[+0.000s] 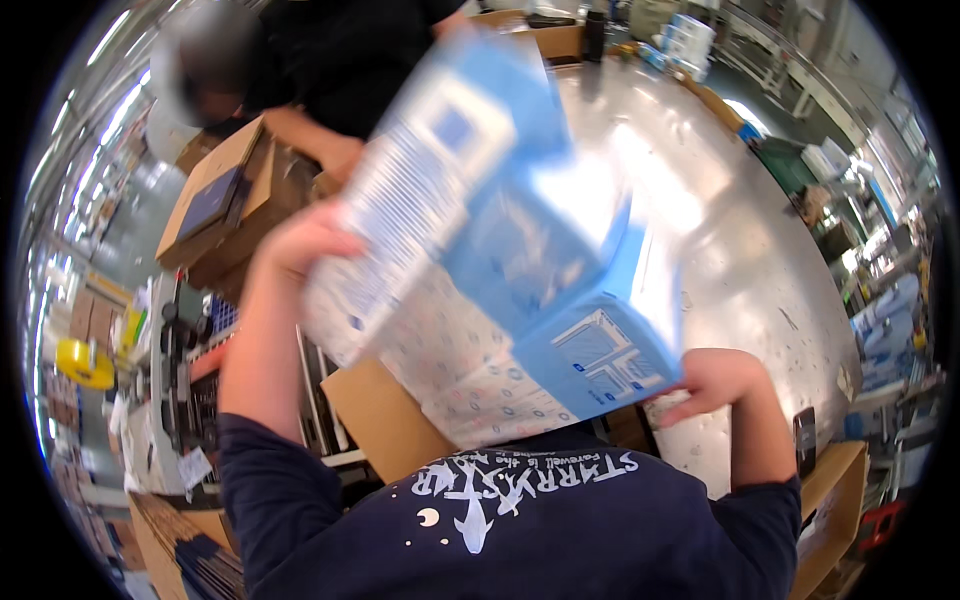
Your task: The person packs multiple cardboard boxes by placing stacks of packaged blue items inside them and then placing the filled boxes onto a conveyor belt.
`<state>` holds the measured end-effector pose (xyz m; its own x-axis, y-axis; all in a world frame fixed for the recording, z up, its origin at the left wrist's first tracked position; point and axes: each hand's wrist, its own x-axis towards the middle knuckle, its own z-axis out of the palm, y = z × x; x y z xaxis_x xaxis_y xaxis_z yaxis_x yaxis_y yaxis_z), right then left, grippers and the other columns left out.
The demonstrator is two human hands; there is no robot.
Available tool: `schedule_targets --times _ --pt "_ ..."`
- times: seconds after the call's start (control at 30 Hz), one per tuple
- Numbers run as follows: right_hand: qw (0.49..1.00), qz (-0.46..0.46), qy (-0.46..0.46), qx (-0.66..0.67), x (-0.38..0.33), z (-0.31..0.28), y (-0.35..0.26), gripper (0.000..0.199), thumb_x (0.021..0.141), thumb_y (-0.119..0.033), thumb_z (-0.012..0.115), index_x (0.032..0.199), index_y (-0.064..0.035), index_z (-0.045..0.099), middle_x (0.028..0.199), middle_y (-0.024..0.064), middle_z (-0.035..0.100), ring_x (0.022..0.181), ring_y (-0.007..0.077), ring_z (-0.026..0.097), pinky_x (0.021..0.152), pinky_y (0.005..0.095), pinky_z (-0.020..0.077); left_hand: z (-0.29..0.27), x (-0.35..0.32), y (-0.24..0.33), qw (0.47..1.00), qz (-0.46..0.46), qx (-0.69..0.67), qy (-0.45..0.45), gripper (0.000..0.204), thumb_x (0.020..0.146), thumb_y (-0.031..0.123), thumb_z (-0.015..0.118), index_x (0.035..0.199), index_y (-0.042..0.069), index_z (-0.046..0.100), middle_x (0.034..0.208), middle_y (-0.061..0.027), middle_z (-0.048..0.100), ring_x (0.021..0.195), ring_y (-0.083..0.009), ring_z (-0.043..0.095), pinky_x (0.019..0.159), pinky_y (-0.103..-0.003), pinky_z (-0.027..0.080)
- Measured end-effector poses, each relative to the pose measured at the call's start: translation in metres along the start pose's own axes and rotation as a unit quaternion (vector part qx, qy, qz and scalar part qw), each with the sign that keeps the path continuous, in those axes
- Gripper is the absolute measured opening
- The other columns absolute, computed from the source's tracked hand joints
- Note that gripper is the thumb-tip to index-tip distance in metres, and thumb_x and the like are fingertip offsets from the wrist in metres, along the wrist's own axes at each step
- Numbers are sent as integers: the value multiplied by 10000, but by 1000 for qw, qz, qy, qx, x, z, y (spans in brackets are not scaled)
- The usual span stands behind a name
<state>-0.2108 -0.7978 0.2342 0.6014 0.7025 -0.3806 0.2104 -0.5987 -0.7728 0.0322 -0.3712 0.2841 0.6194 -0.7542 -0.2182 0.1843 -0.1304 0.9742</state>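
Note:
Several blue-and-white printed packs (590, 345) are held together in front of my chest, tilted and partly blurred by motion. One lower face carries a line drawing, and another side is white with small coloured marks. My left hand (312, 240) grips the left edge of the tall white-fronted pack (410, 190), its thumb lying on the printed face. At the lower right corner of the bundle, my right hand (715, 385) holds it from the side and below, with some fingertips hidden. Whether the packs are joined, I cannot tell.
A shiny metal table (740, 250) stretches ahead and right. Across it a person in black (345, 70) reaches beside a cardboard box (220, 195). Yellow tape (85, 363) sits far left. An open carton (835, 510) stands near right, a brown carton (385, 420) below the packs.

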Motion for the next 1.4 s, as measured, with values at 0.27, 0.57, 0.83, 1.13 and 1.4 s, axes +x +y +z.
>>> schedule_targets --times 0.27,0.57,0.83,1.13,1.4 --pt "878 137 415 193 86 -1 45 410 931 -367 520 1227 -93 587 1077 43 638 911 163 614 790 338 502 20 -12 -253 775 -56 626 66 629 847 414 601 1397 177 409 1425 -143 405 1311 -327 372 1032 -530 343" --pt "969 242 45 6 177 109 17 689 782 -408 697 1394 -221 440 1178 185 610 1119 347 563 942 377 443 -89 -207 -318 783 -246 255 511 720 834 365 645 1434 103 345 1448 -148 389 1317 -304 399 1054 -430 358" --pt "764 287 511 270 123 39 144 366 852 -259 645 1107 4 633 1009 102 664 858 182 631 723 336 508 32 -111 -210 876 -94 460 -109 598 934 397 526 1379 13 416 1485 -164 333 1366 -271 335 1124 -348 263" --pt "932 -16 132 -338 217 100 75 606 817 -463 610 1328 -149 523 1505 189 273 1369 340 315 1107 370 290 66 -110 -199 835 -192 385 -341 884 779 452 708 1477 134 269 1529 -200 196 1417 -328 190 1152 -408 169" --pt "843 -130 458 -250 256 -58 30 301 840 -296 587 1024 -67 653 1101 141 619 1048 328 566 877 422 472 53 -29 -229 730 -208 639 127 1121 504 644 793 1438 206 356 1528 -175 202 1427 -346 141 1090 -607 189"
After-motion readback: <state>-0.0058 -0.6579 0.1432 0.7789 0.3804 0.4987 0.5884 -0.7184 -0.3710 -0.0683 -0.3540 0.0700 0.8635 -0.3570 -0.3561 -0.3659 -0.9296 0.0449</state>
